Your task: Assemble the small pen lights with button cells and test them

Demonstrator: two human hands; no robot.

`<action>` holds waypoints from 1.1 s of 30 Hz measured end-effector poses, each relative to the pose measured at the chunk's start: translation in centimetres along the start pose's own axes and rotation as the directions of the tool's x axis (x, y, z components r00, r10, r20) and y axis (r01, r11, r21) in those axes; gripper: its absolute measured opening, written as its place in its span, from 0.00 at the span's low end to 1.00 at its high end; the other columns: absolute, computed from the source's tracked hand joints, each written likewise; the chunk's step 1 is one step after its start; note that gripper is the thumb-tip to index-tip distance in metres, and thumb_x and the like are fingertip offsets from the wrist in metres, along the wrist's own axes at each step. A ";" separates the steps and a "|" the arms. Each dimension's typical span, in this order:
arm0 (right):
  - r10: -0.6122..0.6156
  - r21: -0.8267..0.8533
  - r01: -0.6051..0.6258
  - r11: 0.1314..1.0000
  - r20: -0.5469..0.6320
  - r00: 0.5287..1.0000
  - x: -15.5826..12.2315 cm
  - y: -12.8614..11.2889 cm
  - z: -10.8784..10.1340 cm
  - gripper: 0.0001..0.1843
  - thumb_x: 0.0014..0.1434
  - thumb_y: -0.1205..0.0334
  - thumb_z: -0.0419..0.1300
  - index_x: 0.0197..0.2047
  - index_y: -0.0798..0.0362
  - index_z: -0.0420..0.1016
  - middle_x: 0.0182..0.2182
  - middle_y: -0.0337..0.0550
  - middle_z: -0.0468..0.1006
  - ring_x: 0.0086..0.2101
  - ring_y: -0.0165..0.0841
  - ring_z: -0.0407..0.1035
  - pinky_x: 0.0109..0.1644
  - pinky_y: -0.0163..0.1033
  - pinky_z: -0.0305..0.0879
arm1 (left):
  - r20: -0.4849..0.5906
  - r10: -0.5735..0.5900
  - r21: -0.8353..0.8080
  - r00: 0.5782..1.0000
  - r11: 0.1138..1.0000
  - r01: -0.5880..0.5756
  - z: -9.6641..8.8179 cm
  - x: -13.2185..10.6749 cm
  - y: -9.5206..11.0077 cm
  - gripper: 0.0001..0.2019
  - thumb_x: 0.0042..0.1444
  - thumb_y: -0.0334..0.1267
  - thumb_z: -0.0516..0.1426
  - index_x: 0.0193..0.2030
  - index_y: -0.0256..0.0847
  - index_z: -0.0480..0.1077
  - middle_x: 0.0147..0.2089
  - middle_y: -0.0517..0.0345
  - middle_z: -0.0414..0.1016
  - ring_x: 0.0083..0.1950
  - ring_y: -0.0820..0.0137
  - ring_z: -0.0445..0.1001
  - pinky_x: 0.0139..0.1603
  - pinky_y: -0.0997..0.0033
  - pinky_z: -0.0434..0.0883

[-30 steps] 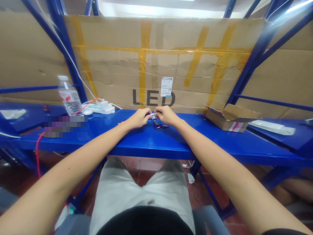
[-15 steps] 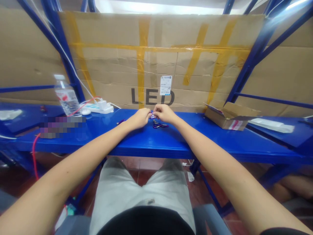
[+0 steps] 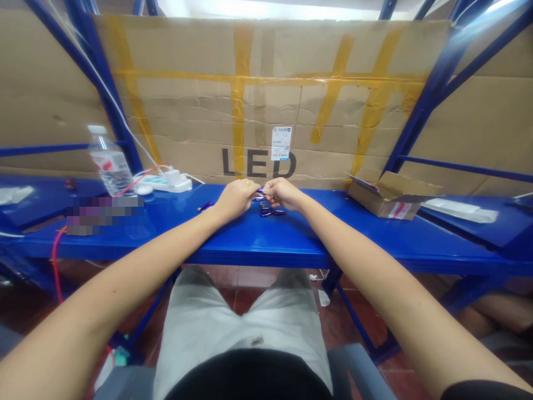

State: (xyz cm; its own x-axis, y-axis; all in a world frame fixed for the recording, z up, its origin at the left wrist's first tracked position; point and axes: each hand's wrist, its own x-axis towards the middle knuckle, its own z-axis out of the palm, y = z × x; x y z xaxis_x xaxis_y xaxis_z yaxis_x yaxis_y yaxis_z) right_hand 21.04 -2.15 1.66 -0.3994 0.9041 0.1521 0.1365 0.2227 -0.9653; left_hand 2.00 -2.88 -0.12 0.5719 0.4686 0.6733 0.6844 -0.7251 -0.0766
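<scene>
Over the far half of the blue table (image 3: 266, 240), my two hands meet in front of the cardboard. My left hand (image 3: 237, 200) is closed, its back turned up and a ring on one finger. Its fingertips pinch a small purple-and-silver piece (image 3: 260, 192), too small to name. Close on the right, my right hand (image 3: 283, 193) is also closed, fingers curled at the same piece. Just below the hands lie several small purple-and-silver pieces (image 3: 272, 212). Another purple piece (image 3: 205, 206) rests left of my left wrist.
A cardboard sheet (image 3: 187, 128) marked LED stands behind the table. To the left are a water bottle (image 3: 110, 164), a power strip (image 3: 183, 183) and a red cable (image 3: 56, 261). An open carton (image 3: 389, 197) and white packaging (image 3: 460, 211) sit at right.
My left hand has turned so that more of its back shows. My right hand's fingers have curled in more. The loose pieces stay in place.
</scene>
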 end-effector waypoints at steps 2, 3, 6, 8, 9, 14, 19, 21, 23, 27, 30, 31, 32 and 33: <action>-0.025 0.010 0.025 1.000 -0.010 1.000 0.1 0.0 0.0 0.09 0.46 0.72 0.60 0.23 0.52 0.63 0.17 0.38 0.68 0.17 0.27 0.57 0.21 0.35 0.53 | -0.023 -0.010 -0.045 1.000 0.999 0.009 0.0 0.2 0.0 0.12 0.66 0.34 0.52 0.45 0.36 0.76 0.42 0.44 0.79 0.47 0.58 0.75 0.50 0.61 0.69; -0.064 -0.013 0.063 0.998 -0.026 0.998 0.1 0.0 0.0 0.09 0.47 0.72 0.60 0.24 0.51 0.63 0.18 0.37 0.68 0.18 0.27 0.58 0.21 0.34 0.53 | -0.025 -0.030 -0.070 0.999 0.997 0.029 -0.1 0.4 0.0 0.12 0.66 0.35 0.52 0.45 0.36 0.76 0.42 0.44 0.79 0.47 0.59 0.75 0.50 0.62 0.69; -0.241 -0.199 0.226 0.954 -0.056 0.969 0.4 0.2 0.1 0.09 0.53 0.69 0.60 0.28 0.50 0.63 0.17 0.34 0.68 0.18 0.28 0.60 0.22 0.34 0.55 | 0.034 -0.142 -0.100 0.989 0.984 0.144 -0.1 0.8 0.1 0.14 0.68 0.37 0.49 0.42 0.36 0.76 0.42 0.46 0.80 0.45 0.60 0.76 0.48 0.63 0.69; -0.351 -0.346 0.317 0.883 -0.040 0.935 0.6 0.4 0.2 0.09 0.55 0.70 0.59 0.28 0.51 0.63 0.17 0.32 0.66 0.19 0.28 0.60 0.24 0.33 0.55 | 0.109 -0.205 -0.087 0.973 0.973 0.215 -0.2 0.9 0.1 0.16 0.69 0.37 0.47 0.38 0.37 0.75 0.38 0.46 0.80 0.41 0.61 0.76 0.45 0.64 0.69; -0.387 -0.399 0.344 0.850 -0.030 0.922 0.7 0.5 0.2 0.09 0.55 0.71 0.59 0.28 0.51 0.63 0.17 0.32 0.66 0.20 0.28 0.60 0.25 0.33 0.55 | 0.138 -0.220 -0.082 0.966 0.969 0.233 -0.2 0.9 0.0 0.17 0.69 0.37 0.48 0.37 0.37 0.75 0.37 0.46 0.80 0.39 0.61 0.76 0.43 0.64 0.69; -0.374 -0.470 0.316 0.824 -0.034 0.927 0.8 0.9 0.2 0.09 0.58 0.70 0.57 0.28 0.52 0.65 0.20 0.35 0.69 0.23 0.29 0.62 0.29 0.33 0.57 | 0.089 -0.163 -0.103 0.983 0.980 0.171 0.0 0.4 -0.5 0.10 0.65 0.35 0.53 0.38 0.38 0.75 0.37 0.48 0.81 0.39 0.62 0.76 0.41 0.66 0.67; -0.267 -0.413 0.221 0.884 -0.058 0.962 0.6 0.6 0.5 0.10 0.60 0.72 0.56 0.28 0.52 0.64 0.19 0.35 0.70 0.19 0.27 0.62 0.24 0.32 0.57 | 0.030 -0.096 -0.107 0.995 0.989 0.098 -0.1 0.2 -0.6 0.07 0.63 0.34 0.54 0.39 0.38 0.74 0.37 0.49 0.79 0.40 0.62 0.75 0.42 0.66 0.68; -0.227 -0.351 0.192 0.917 -0.062 0.972 0.6 0.4 0.6 0.11 0.62 0.72 0.56 0.28 0.52 0.63 0.18 0.35 0.69 0.17 0.27 0.62 0.22 0.32 0.57 | 0.007 -0.088 -0.117 0.996 0.989 0.089 -0.1 0.3 -0.5 0.06 0.63 0.32 0.54 0.40 0.38 0.73 0.38 0.50 0.78 0.41 0.62 0.75 0.43 0.66 0.69; -0.209 -0.290 0.182 0.940 -0.065 0.976 0.5 0.3 0.6 0.12 0.62 0.73 0.55 0.28 0.52 0.62 0.18 0.34 0.69 0.16 0.27 0.62 0.21 0.33 0.58 | -0.016 -0.086 -0.118 0.996 0.989 0.084 0.0 0.4 -0.3 0.06 0.63 0.33 0.55 0.41 0.38 0.73 0.39 0.50 0.78 0.43 0.62 0.75 0.46 0.64 0.70; -0.275 -0.263 0.247 0.933 -0.073 0.959 0.5 0.2 0.5 0.12 0.62 0.74 0.55 0.30 0.51 0.61 0.18 0.31 0.68 0.16 0.26 0.62 0.21 0.32 0.59 | -0.065 -0.097 -0.099 0.993 0.991 0.090 0.8 0.7 -0.4 0.11 0.67 0.35 0.50 0.43 0.36 0.73 0.46 0.45 0.76 0.51 0.60 0.73 0.57 0.58 0.70; -0.335 -0.314 0.300 0.901 -0.060 0.940 0.5 0.2 0.5 0.12 0.62 0.74 0.55 0.30 0.51 0.61 0.18 0.31 0.68 0.16 0.26 0.62 0.22 0.32 0.59 | -0.051 -0.127 -0.086 0.991 0.989 0.123 1.1 0.9 -0.6 0.13 0.67 0.32 0.47 0.41 0.35 0.73 0.48 0.41 0.75 0.53 0.60 0.73 0.60 0.57 0.69; -0.343 -0.328 0.307 0.894 -0.057 0.938 0.5 0.2 0.4 0.12 0.62 0.75 0.56 0.29 0.51 0.61 0.18 0.31 0.68 0.16 0.26 0.62 0.21 0.32 0.59 | -0.029 -0.141 -0.078 0.990 0.987 0.139 1.1 0.8 -0.6 0.13 0.67 0.33 0.48 0.41 0.35 0.73 0.47 0.42 0.76 0.52 0.59 0.74 0.58 0.57 0.70; -0.346 -0.338 0.308 0.889 -0.055 0.937 0.5 0.3 0.4 0.12 0.62 0.75 0.56 0.29 0.51 0.61 0.18 0.31 0.68 0.16 0.26 0.63 0.21 0.32 0.59 | -0.003 -0.158 -0.069 0.987 0.985 0.157 0.9 0.7 -0.6 0.12 0.67 0.34 0.48 0.40 0.36 0.73 0.44 0.43 0.77 0.49 0.59 0.75 0.55 0.58 0.71; -0.341 -0.343 0.303 0.889 -0.055 0.938 0.5 0.3 0.4 0.12 0.62 0.75 0.56 0.29 0.51 0.62 0.18 0.32 0.69 0.16 0.26 0.63 0.21 0.32 0.59 | 0.023 -0.174 -0.060 0.984 0.983 0.175 0.7 0.6 -0.5 0.12 0.67 0.35 0.49 0.40 0.36 0.74 0.41 0.45 0.77 0.45 0.59 0.76 0.51 0.59 0.71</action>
State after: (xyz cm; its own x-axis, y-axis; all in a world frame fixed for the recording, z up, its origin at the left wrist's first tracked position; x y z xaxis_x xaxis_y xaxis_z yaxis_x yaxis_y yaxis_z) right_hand 20.53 -1.83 1.39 -0.3714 0.7924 0.4840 0.3113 0.5974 -0.7391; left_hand 2.30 -1.83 -0.16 0.4539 0.5991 0.6596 0.7457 -0.6606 0.0869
